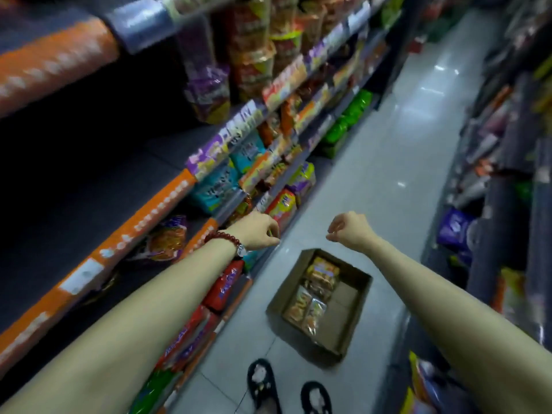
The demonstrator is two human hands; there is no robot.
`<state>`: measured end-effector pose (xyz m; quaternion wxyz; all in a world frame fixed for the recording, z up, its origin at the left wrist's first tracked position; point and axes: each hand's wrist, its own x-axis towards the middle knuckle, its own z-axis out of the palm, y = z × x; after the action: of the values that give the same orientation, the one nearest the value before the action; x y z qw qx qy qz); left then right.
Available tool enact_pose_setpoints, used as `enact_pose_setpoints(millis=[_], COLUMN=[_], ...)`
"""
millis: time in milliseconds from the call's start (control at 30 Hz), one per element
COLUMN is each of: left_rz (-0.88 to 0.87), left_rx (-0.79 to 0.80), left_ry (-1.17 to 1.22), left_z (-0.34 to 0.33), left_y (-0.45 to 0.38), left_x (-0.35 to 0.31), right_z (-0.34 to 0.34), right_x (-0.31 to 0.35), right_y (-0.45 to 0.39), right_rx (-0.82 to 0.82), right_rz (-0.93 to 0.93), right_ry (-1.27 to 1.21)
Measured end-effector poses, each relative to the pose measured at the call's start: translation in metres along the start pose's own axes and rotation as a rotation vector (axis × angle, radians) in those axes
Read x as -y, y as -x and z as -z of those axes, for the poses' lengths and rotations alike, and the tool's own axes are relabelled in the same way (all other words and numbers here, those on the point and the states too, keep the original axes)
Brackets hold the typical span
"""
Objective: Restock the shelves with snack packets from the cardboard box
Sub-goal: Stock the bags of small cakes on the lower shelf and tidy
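Note:
An open cardboard box point(349, 321) sits on the grey tiled floor below my arms. Several orange and clear snack packets point(316, 291) lie along its left side, and its right half shows bare cardboard. Both arms reach forward above the box. My left hand point(261, 231), with a red bead bracelet and a watch at the wrist, hangs with loosely curled fingers near the lower shelf edge and holds nothing. My right hand point(349, 230) hovers at the same height over the aisle, its fingers loosely curled and nothing in them.
The left shelving point(149, 216) has orange edge strips, with dark gaps near me and rows of bright packets further down. More stocked shelves point(490, 186) line the right. The tiled aisle point(403, 138) runs ahead between them. My feet in black slippers point(263, 380) stand beside the box.

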<state>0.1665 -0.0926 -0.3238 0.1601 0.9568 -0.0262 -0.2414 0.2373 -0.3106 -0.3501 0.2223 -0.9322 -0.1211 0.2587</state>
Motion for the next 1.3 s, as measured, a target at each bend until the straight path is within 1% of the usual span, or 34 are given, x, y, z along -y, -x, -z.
enact_pose_setpoints(millis=[100, 267, 400, 500, 700, 867, 1000, 1067, 1200, 1300], left_rz=[-0.004, 0.040, 0.068, 0.105, 0.264, 0.325, 0.372, 0.418, 0.517, 0.536], left_rx=[0.098, 0.223, 0.296, 0.344, 0.340, 0.398, 0.396, 0.364, 0.297, 0.234], left_ry=[0.027, 0.116, 0.145, 0.140, 0.262, 0.327, 0.349, 0.372, 0.380, 0.391], left_z=[-0.041, -0.135, -0.230, -0.297, -0.418, -0.510, -0.579, -0.608, -0.649, -0.663], left_y=[-0.048, -0.114, -0.170, -0.211, -0.282, -0.323, -0.353, -0.368, -0.391, -0.395], left_x=[0.003, 0.004, 0.013, 0.020, 0.048, 0.079, 0.106, 0.119, 0.137, 0.140], right_z=[-0.035, -0.112, -0.186, -0.244, -0.358, -0.445, -0.500, -0.526, -0.570, -0.591], right_x=[-0.053, -0.144, -0.207, -0.244, -0.302, -0.340, -0.365, -0.376, -0.391, -0.394], right_y=[-0.010, -0.029, -0.058, -0.083, -0.135, -0.169, -0.193, -0.209, -0.236, -0.247], right_rx=[0.016, 0.053, 0.110, 0.114, 0.069, 0.082, 0.113, 0.122, 0.078, 0.053], right_rz=[-0.168, -0.355, -0.437, -0.483, -0.582, -0.640, -0.682, -0.713, -0.809, -0.858], right_ry=[-0.060, -0.161, -0.238, -0.275, -0.424, -0.547, -0.648, -0.688, -0.844, -1.043])
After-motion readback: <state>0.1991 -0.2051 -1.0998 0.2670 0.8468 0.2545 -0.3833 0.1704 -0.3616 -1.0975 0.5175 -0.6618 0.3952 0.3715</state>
